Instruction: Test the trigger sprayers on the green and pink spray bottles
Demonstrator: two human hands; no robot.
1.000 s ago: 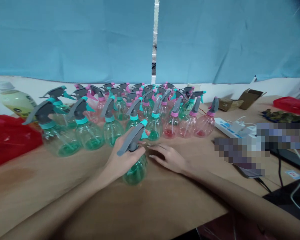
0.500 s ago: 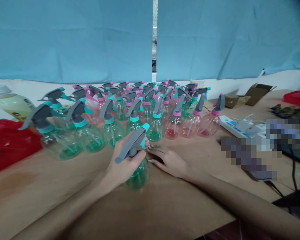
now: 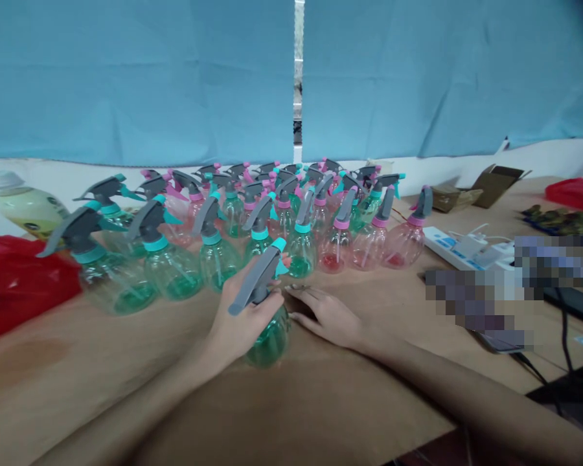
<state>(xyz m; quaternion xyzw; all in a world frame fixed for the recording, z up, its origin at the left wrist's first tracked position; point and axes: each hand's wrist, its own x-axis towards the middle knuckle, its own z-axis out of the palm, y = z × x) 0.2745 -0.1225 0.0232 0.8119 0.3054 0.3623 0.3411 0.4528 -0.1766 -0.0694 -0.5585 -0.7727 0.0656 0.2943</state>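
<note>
A clear green spray bottle with a grey trigger head and turquoise nozzle stands in the middle foreground. My left hand is wrapped round its neck, just under the trigger head. My right hand rests on the table to the right of the bottle, fingers stretched towards it and apart from the thumb; whether the fingertips touch it I cannot tell. Behind my hands stand several more spray bottles in rows, green ones such as this bottle on the left and pink ones such as this bottle on the right.
At the left are a red plastic bag and a pale yellow bottle with a white cap. A power strip, a phone-like device on a cable and an opened cardboard box lie to the right. A blue sheet hangs behind.
The held bottle's head has swung slightly, its nozzle now a little further left. Both hands keep nearly the same place; the view has shifted slightly.
</note>
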